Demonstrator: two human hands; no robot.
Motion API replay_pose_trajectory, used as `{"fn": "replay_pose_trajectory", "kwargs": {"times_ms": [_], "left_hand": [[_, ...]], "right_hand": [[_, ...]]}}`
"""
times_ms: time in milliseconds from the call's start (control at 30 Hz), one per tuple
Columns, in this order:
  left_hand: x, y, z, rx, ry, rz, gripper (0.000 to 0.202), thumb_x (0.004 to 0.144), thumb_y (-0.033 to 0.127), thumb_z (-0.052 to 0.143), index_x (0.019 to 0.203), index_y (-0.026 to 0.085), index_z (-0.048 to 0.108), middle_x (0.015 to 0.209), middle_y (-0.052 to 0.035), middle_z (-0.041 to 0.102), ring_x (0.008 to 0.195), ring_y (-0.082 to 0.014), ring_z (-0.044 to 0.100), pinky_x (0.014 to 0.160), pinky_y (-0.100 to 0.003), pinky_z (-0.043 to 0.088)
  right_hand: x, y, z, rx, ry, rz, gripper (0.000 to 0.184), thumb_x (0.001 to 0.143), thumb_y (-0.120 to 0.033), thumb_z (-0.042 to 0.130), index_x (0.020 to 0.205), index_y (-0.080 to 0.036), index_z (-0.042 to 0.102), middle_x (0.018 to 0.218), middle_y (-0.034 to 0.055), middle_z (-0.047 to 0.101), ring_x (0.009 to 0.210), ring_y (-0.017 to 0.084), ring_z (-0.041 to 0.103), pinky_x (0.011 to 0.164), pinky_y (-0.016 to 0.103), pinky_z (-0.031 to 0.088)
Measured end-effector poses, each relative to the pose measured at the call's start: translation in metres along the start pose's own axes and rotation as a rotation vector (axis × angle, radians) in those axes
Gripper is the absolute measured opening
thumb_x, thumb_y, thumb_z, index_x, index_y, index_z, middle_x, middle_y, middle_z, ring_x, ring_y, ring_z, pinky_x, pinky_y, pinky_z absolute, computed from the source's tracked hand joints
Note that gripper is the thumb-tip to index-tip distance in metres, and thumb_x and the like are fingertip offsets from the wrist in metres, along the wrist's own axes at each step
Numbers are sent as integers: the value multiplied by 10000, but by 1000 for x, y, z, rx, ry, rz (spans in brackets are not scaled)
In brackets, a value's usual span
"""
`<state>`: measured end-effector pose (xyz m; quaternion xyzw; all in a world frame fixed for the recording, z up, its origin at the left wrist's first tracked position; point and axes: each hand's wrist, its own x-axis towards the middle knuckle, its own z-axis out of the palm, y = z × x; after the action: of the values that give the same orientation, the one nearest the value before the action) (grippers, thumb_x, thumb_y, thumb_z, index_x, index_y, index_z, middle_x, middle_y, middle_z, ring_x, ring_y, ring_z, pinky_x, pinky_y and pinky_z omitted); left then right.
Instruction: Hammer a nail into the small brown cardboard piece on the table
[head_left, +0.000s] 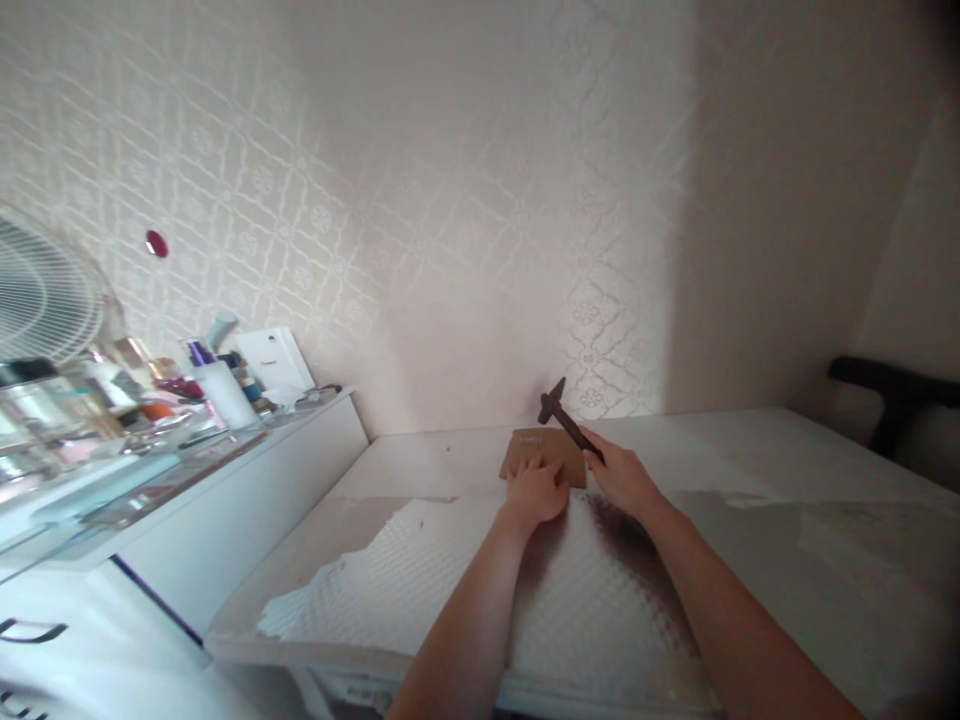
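A small brown wooden board [541, 447] lies flat on the white table [750, 470] near the wall. My left hand [535, 490] rests on the board's near edge, fingers curled and pressed down on it. My right hand [622, 472] is closed around the handle of a dark hammer [564, 415]. The hammer's head is raised above the board's far right corner, tilted up and to the left. Both forearms reach in from the bottom of the view.
A torn white textured sheet [450, 590] covers the table's near part. At the left a white cabinet [247, 480] carries several bottles and jars [217, 385], with a fan [45, 290] behind. A dark chair arm [889, 385] shows at the right.
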<state>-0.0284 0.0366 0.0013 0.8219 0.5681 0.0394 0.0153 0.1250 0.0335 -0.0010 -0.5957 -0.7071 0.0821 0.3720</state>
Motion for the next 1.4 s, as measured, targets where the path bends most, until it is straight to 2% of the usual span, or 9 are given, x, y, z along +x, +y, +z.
{"fn": "replay_pose_trajectory", "kwargs": {"times_ms": [167, 367, 467, 567, 700, 933, 1100, 1267, 1400], "left_hand": [[0, 1, -1, -7, 16, -3, 478, 839, 454, 301, 1289, 302, 358, 1363, -65, 316, 1225, -304, 273, 939, -523, 266], [-1, 1, -2, -9, 15, 3, 477, 837, 458, 296, 1281, 299, 371, 1353, -77, 331, 1220, -312, 280, 930, -546, 261], [0, 1, -1, -16, 10, -6, 479, 838, 457, 296, 1286, 302, 361, 1365, -78, 313, 1224, -306, 277, 936, -543, 254], [0, 1, 0, -17, 15, -7, 476, 837, 451, 301, 1285, 302, 362, 1358, -78, 324, 1227, -304, 274, 940, -542, 247], [0, 0, 1, -8, 8, -1, 489, 844, 467, 269, 1297, 298, 343, 1369, -71, 307, 1244, -310, 237, 943, -545, 237], [-1, 2, -3, 0, -13, -15, 497, 840, 463, 286, 1308, 301, 326, 1378, -64, 290, 1239, -319, 239, 946, -547, 234], [-1, 1, -2, 0, 3, -11, 488, 843, 465, 281, 1296, 297, 346, 1365, -76, 310, 1227, -313, 265, 945, -546, 235], [-1, 1, -1, -3, -14, -19, 495, 840, 462, 295, 1308, 305, 325, 1381, -58, 284, 1240, -314, 241, 953, -535, 235], [0, 1, -1, 8, -8, -12, 500, 839, 456, 287, 1310, 294, 323, 1377, -72, 291, 1237, -318, 244, 945, -548, 237]], "right_hand": [[-1, 1, 1, -8, -61, -26, 449, 809, -189, 408, 1255, -205, 459, 1092, 61, 609, 967, 209, 575, 825, 309, 428], [0, 1, 0, -5, -22, -2, 461, 818, -202, 396, 1276, -157, 431, 1098, 99, 602, 970, 226, 572, 827, 330, 426], [-1, 0, 0, -5, -56, -9, 446, 813, -193, 404, 1256, -184, 458, 1054, 82, 626, 911, 217, 596, 811, 332, 434], [-1, 0, 0, 24, -47, -32, 447, 812, -188, 407, 1255, -213, 458, 1088, 58, 611, 959, 207, 578, 834, 324, 425], [0, -2, -1, 25, -3, -2, 456, 818, -200, 395, 1272, -173, 438, 1114, 84, 595, 1004, 223, 555, 845, 334, 422], [0, -1, -2, 62, -43, -34, 459, 804, -185, 410, 1259, -231, 455, 1116, 42, 597, 989, 200, 561, 847, 310, 417], [2, 0, -1, 52, -24, 37, 475, 818, -214, 386, 1292, -196, 412, 1018, 75, 637, 868, 205, 602, 787, 324, 440], [0, 0, 2, 126, -60, 5, 442, 805, -193, 385, 1236, -184, 482, 1075, 75, 612, 895, 192, 592, 807, 306, 431], [0, -3, -2, 202, -41, 82, 462, 816, -201, 358, 1270, -194, 446, 857, 55, 662, 725, 177, 615, 698, 284, 463]]}}
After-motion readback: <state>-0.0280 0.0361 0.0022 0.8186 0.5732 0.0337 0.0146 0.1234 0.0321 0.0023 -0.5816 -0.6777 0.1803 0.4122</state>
